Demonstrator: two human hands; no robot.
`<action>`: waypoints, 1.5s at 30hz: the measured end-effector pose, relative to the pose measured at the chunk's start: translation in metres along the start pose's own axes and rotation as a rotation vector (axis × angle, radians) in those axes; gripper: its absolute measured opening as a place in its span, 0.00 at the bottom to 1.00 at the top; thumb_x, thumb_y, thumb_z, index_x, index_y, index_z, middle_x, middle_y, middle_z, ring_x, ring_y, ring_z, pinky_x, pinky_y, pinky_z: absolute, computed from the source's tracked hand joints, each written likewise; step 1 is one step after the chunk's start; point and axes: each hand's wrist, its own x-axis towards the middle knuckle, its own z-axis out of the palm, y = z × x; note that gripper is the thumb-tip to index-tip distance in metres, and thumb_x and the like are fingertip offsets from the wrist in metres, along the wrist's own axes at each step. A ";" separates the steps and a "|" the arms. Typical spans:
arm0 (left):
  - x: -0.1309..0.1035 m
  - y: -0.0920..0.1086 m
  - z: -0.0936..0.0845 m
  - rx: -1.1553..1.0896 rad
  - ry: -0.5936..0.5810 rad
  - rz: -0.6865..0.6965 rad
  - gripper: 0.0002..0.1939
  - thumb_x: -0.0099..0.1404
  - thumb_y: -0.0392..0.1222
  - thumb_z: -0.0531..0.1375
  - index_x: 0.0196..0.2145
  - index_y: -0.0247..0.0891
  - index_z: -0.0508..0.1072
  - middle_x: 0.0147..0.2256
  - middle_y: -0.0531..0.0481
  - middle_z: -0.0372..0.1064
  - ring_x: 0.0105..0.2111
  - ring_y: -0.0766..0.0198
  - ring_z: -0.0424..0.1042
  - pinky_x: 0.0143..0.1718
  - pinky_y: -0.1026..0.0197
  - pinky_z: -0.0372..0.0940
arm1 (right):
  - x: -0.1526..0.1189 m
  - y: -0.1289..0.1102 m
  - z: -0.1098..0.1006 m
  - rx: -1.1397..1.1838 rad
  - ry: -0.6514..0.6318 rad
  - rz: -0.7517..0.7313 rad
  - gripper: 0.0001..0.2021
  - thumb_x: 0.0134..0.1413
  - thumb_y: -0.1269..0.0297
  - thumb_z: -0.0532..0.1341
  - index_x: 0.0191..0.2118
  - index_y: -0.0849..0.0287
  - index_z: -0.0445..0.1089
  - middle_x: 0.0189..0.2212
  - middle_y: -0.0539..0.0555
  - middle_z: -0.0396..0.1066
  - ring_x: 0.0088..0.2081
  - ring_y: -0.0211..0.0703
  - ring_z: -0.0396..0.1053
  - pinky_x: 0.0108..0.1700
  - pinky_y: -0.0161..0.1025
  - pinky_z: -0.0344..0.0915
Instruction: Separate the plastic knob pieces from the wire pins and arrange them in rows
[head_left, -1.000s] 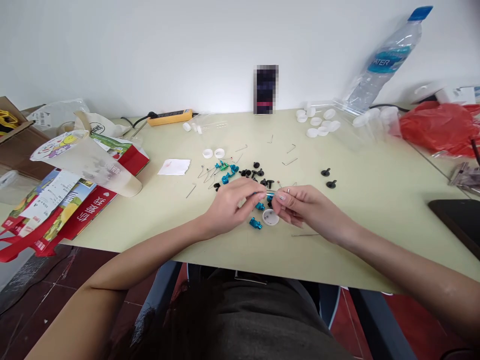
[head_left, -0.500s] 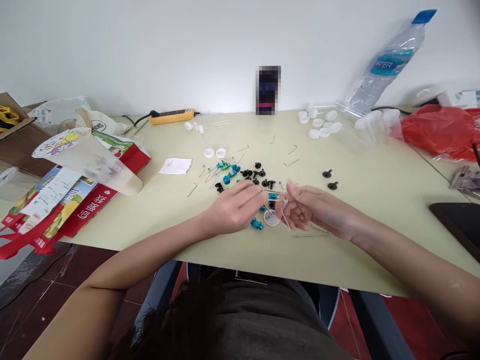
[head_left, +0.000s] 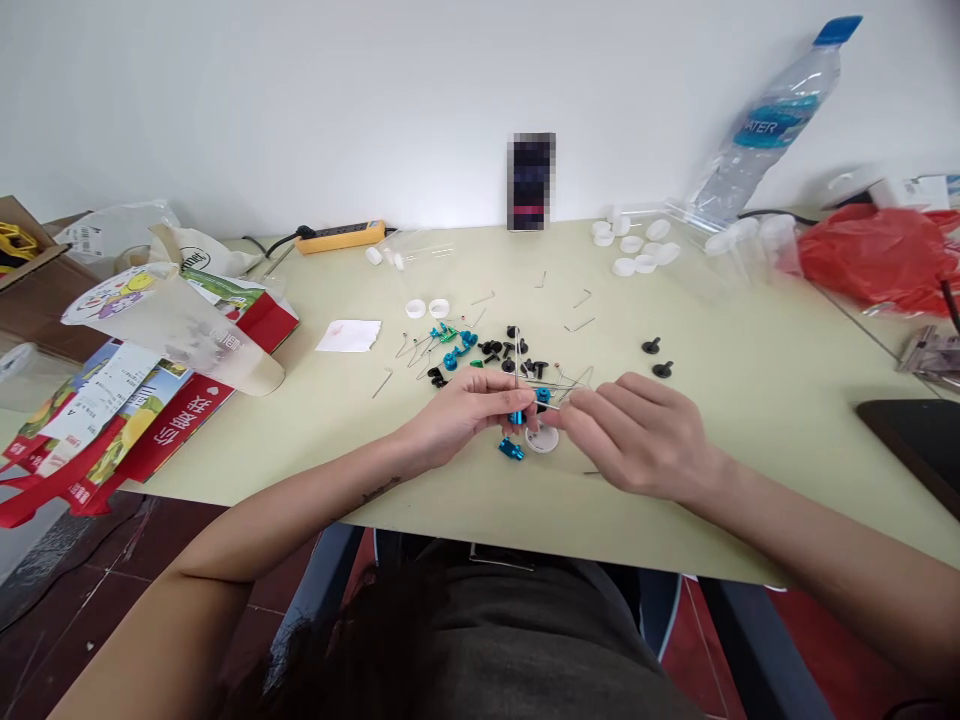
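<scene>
My left hand pinches a small blue metal fitting, from which a thin metal rod stands upright. Across from it, my right hand is closed on a thin metal pin whose tip reaches the left fingertips. Its far end is hidden in the right fingers. Below the hands lie another blue fitting and a white round lid with small bits in it. Black flanged knobs and more blue parts are scattered just behind the hands.
Bent wire keys lie about the table. White caps, a leaning water bottle and a red bag are at the back right. A plastic cup, red packaging and a yellow power strip are on the left.
The left hand has turned so the blue fitting and upright rod show. The right hand has rolled palm-down, its fingers now closed on the pin; the bent white piece near it no longer shows.
</scene>
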 end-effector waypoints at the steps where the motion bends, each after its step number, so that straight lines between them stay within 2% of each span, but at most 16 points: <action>1: 0.000 0.001 -0.001 -0.092 -0.032 -0.051 0.14 0.65 0.46 0.56 0.29 0.32 0.73 0.29 0.46 0.70 0.29 0.67 0.68 0.32 0.64 0.64 | 0.000 0.001 -0.001 -0.029 0.007 -0.051 0.19 0.62 0.53 0.52 0.22 0.56 0.61 0.21 0.53 0.66 0.23 0.39 0.57 0.28 0.41 0.49; 2: 0.000 0.002 -0.002 -0.134 -0.034 -0.068 0.14 0.64 0.46 0.57 0.29 0.32 0.73 0.29 0.46 0.70 0.30 0.67 0.68 0.32 0.64 0.64 | 0.001 0.002 -0.002 -0.017 0.020 -0.046 0.19 0.61 0.51 0.53 0.23 0.57 0.62 0.22 0.53 0.67 0.24 0.39 0.59 0.28 0.41 0.50; 4: 0.000 0.002 -0.005 -0.088 0.027 -0.016 0.14 0.64 0.46 0.58 0.29 0.32 0.74 0.30 0.47 0.70 0.29 0.69 0.66 0.32 0.64 0.63 | 0.004 0.005 -0.003 0.151 -0.006 0.078 0.22 0.60 0.45 0.50 0.26 0.58 0.65 0.23 0.54 0.69 0.25 0.40 0.61 0.30 0.40 0.54; 7: 0.000 0.001 -0.007 0.127 0.153 0.121 0.14 0.63 0.46 0.58 0.29 0.33 0.74 0.28 0.49 0.70 0.27 0.70 0.64 0.31 0.65 0.61 | 0.009 0.008 0.000 0.646 -0.237 0.355 0.29 0.61 0.41 0.41 0.28 0.59 0.66 0.21 0.52 0.66 0.22 0.37 0.60 0.25 0.37 0.54; 9: 0.001 -0.001 -0.008 0.222 0.176 0.155 0.14 0.63 0.47 0.58 0.29 0.33 0.74 0.28 0.49 0.69 0.27 0.70 0.63 0.30 0.65 0.61 | 0.011 0.008 0.003 0.866 -0.378 0.453 0.27 0.61 0.42 0.44 0.28 0.59 0.65 0.18 0.49 0.63 0.20 0.35 0.57 0.23 0.35 0.51; 11: 0.003 -0.003 -0.008 0.231 0.161 0.145 0.14 0.64 0.47 0.57 0.30 0.33 0.74 0.28 0.49 0.70 0.26 0.70 0.63 0.30 0.66 0.61 | 0.012 0.006 0.003 0.811 -0.371 0.460 0.22 0.59 0.44 0.50 0.27 0.59 0.65 0.18 0.48 0.62 0.20 0.34 0.55 0.23 0.34 0.51; 14: 0.005 -0.005 -0.009 0.210 0.146 0.104 0.15 0.64 0.48 0.56 0.30 0.32 0.73 0.28 0.49 0.70 0.25 0.71 0.63 0.30 0.66 0.61 | 0.012 0.006 -0.004 0.435 -0.244 0.368 0.18 0.59 0.49 0.53 0.26 0.57 0.66 0.18 0.48 0.63 0.20 0.34 0.53 0.25 0.35 0.50; 16: 0.006 -0.006 -0.009 0.247 0.140 0.093 0.15 0.64 0.48 0.56 0.29 0.32 0.73 0.28 0.49 0.70 0.25 0.70 0.63 0.29 0.66 0.61 | 0.012 0.010 -0.013 0.266 -0.244 0.314 0.17 0.59 0.51 0.54 0.25 0.56 0.65 0.17 0.47 0.62 0.19 0.34 0.52 0.25 0.35 0.50; 20: 0.005 -0.006 -0.003 0.401 0.088 0.108 0.14 0.64 0.46 0.56 0.28 0.34 0.73 0.27 0.51 0.68 0.27 0.69 0.63 0.29 0.66 0.58 | 0.014 0.027 -0.030 0.174 -0.344 0.304 0.19 0.59 0.50 0.53 0.22 0.56 0.62 0.15 0.46 0.56 0.18 0.33 0.48 0.23 0.35 0.47; 23: 0.004 -0.008 0.003 0.537 0.057 0.109 0.13 0.65 0.44 0.55 0.29 0.35 0.74 0.26 0.52 0.68 0.26 0.69 0.61 0.27 0.66 0.55 | 0.014 0.037 -0.034 0.121 -0.498 0.281 0.21 0.58 0.50 0.53 0.20 0.57 0.59 0.14 0.46 0.52 0.18 0.33 0.46 0.22 0.36 0.43; 26: 0.004 -0.010 0.008 0.667 0.020 0.125 0.12 0.65 0.43 0.54 0.31 0.36 0.75 0.27 0.52 0.70 0.25 0.69 0.61 0.27 0.66 0.54 | 0.014 0.041 -0.033 0.092 -0.570 0.265 0.20 0.59 0.52 0.53 0.19 0.57 0.58 0.14 0.46 0.52 0.18 0.33 0.46 0.22 0.36 0.44; 33: 0.007 -0.010 0.010 0.780 -0.020 0.207 0.10 0.65 0.40 0.55 0.35 0.38 0.76 0.33 0.50 0.74 0.33 0.65 0.68 0.33 0.65 0.59 | 0.014 0.039 -0.033 0.091 -0.518 0.298 0.21 0.59 0.50 0.52 0.19 0.57 0.57 0.15 0.46 0.51 0.19 0.34 0.47 0.21 0.37 0.43; 39: 0.008 -0.015 0.012 0.785 -0.025 0.240 0.12 0.66 0.40 0.55 0.43 0.40 0.76 0.36 0.49 0.75 0.34 0.63 0.69 0.37 0.62 0.61 | 0.014 0.040 -0.034 0.066 -0.511 0.285 0.22 0.59 0.50 0.52 0.19 0.57 0.58 0.14 0.47 0.53 0.18 0.33 0.48 0.21 0.36 0.45; 42: 0.009 -0.016 0.011 0.772 0.022 0.273 0.13 0.67 0.42 0.53 0.41 0.39 0.76 0.36 0.48 0.75 0.35 0.63 0.69 0.37 0.62 0.61 | 0.015 0.041 -0.035 0.117 -0.447 0.360 0.20 0.59 0.51 0.52 0.21 0.57 0.60 0.15 0.47 0.59 0.18 0.33 0.52 0.21 0.35 0.48; 45: 0.011 -0.015 0.011 0.769 0.078 0.258 0.14 0.68 0.44 0.52 0.37 0.38 0.76 0.33 0.49 0.74 0.32 0.64 0.69 0.34 0.64 0.60 | 0.016 0.036 -0.033 0.340 -0.374 0.503 0.16 0.60 0.50 0.51 0.31 0.56 0.67 0.18 0.48 0.65 0.18 0.34 0.57 0.21 0.35 0.53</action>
